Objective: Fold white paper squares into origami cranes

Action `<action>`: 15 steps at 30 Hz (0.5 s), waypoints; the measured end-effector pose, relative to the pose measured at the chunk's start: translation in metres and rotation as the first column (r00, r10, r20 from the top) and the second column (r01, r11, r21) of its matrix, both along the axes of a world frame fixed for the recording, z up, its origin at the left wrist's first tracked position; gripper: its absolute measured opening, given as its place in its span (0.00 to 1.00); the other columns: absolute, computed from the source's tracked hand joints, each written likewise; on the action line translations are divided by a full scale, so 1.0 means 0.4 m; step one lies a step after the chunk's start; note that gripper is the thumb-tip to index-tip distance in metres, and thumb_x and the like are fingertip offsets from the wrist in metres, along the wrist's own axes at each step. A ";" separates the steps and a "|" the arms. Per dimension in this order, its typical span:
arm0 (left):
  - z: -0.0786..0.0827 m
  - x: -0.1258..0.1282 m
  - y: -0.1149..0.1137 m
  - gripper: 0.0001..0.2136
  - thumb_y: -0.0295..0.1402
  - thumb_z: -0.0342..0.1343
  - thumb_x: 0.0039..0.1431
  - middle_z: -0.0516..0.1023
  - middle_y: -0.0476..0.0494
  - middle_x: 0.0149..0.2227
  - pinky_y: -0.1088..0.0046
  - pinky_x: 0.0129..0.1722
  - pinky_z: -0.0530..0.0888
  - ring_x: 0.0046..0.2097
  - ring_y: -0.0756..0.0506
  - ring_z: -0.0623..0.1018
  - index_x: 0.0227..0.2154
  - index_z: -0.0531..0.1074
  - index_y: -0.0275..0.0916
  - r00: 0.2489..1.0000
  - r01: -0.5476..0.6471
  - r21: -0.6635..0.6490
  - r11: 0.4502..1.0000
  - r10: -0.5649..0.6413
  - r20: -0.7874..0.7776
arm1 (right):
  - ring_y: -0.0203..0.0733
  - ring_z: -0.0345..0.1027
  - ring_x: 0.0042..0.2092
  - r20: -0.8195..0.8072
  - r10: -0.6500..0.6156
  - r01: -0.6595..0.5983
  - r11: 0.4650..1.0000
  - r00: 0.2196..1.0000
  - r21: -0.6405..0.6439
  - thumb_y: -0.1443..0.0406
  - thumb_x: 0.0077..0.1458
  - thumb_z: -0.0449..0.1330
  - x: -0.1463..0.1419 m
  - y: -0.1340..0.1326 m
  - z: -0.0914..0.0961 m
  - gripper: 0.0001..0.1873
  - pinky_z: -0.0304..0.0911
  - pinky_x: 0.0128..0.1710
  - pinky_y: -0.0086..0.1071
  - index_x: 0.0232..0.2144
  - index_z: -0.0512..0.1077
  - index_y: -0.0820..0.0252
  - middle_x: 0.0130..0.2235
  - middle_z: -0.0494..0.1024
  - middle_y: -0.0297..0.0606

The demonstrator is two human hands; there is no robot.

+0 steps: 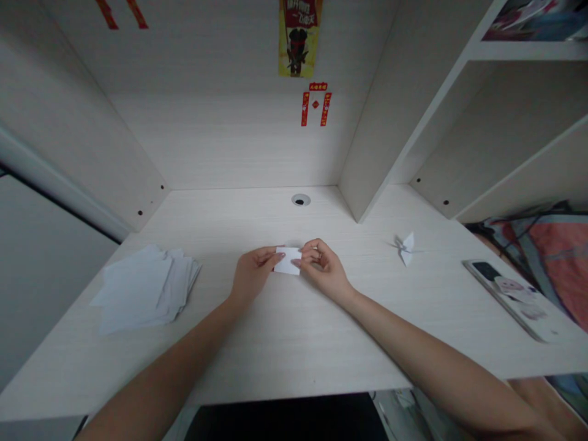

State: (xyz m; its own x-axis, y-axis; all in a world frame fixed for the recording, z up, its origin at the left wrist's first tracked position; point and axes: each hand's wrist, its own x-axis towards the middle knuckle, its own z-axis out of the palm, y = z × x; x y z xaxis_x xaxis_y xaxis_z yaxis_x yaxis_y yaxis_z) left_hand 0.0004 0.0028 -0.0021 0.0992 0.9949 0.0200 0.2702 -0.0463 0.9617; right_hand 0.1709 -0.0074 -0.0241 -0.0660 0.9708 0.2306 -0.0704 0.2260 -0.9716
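A black surface (289,422) showed at the bottom edge, below the front of a pale, wood-grained desk (266,355). Two bare forearms reached in over the desk from the lower left and lower right corners, angled towards each other.

To the far right, a light-coloured phone (528,306) lay on the desk with its back up, its dark camera block at the far end and a picture on its case. Beyond its right side was a heap of red and grey fabric (563,257). On the left lay a loose pile of white sheets (138,291), its edges unevenly fanned.

Between these, near the middle of the desk, the hands met at a small white paper (288,262), a flat, roughly rectangular piece. The left hand (250,269) pinched its left end between thumb and fingers; the right hand (328,269) gripped its right end, thumb on top, the fingers bent.

To the right of the hands, well apart from them, sat a folded white paper figure (406,248) with pointed ends. Farther back, a round cable hole (301,199) was set in the desk. On the upright back panel (220,122) were small red strips around a red diamond (315,105), and above them a yellow-and-red poster (298,40).
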 end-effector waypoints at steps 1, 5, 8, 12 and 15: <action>0.002 -0.002 -0.001 0.12 0.40 0.57 0.48 0.80 0.47 0.31 0.76 0.28 0.68 0.30 0.47 0.74 0.34 0.77 0.40 1.000 -0.014 0.017 1.000 0.014 -0.013 | 0.36 0.66 0.29 0.034 0.016 -0.017 1.000 0.999 0.023 0.60 0.44 0.64 0.004 0.001 0.003 0.13 0.61 0.32 0.31 0.34 0.70 0.55 0.27 0.73 0.32; 0.019 -0.008 -0.007 0.19 0.38 0.59 0.47 0.80 0.49 0.29 0.77 0.31 0.68 0.29 0.48 0.75 0.44 0.73 0.43 0.997 0.004 0.088 0.996 0.002 -0.074 | 0.38 0.67 0.31 0.178 0.044 -0.056 0.996 0.983 0.063 0.60 0.44 0.64 0.016 0.005 0.004 0.12 0.62 0.36 0.34 0.35 0.76 0.54 0.28 0.76 0.35; 0.032 -0.006 -0.013 0.26 0.38 0.57 0.50 0.79 0.52 0.25 0.78 0.28 0.68 0.27 0.49 0.76 0.54 0.62 0.43 0.998 0.054 0.076 0.996 -0.052 -0.034 | 0.41 0.70 0.35 0.103 0.049 -0.049 0.999 0.994 -0.008 0.60 0.44 0.65 0.017 0.012 -0.010 0.12 0.63 0.39 0.36 0.34 0.77 0.53 0.34 0.79 0.37; 0.039 0.005 -0.023 0.25 0.37 0.56 0.51 0.80 0.48 0.35 0.77 0.31 0.70 0.34 0.48 0.78 0.54 0.62 0.47 0.991 0.132 0.108 0.985 -0.130 -0.028 | 0.41 0.72 0.33 -0.056 -0.015 0.008 0.992 0.998 -0.127 0.60 0.42 0.66 0.017 0.023 -0.028 0.13 0.65 0.36 0.36 0.34 0.78 0.55 0.34 0.80 0.37; 0.035 0.011 -0.027 0.17 0.36 0.60 0.47 0.78 0.49 0.43 0.76 0.35 0.71 0.36 0.47 0.77 0.43 0.73 0.49 0.982 0.157 0.178 0.972 -0.134 -0.132 | 0.41 0.72 0.33 -0.136 -0.040 0.019 0.988 0.990 -0.152 0.61 0.40 0.67 0.014 0.024 -0.027 0.14 0.65 0.37 0.36 0.34 0.78 0.55 0.34 0.80 0.37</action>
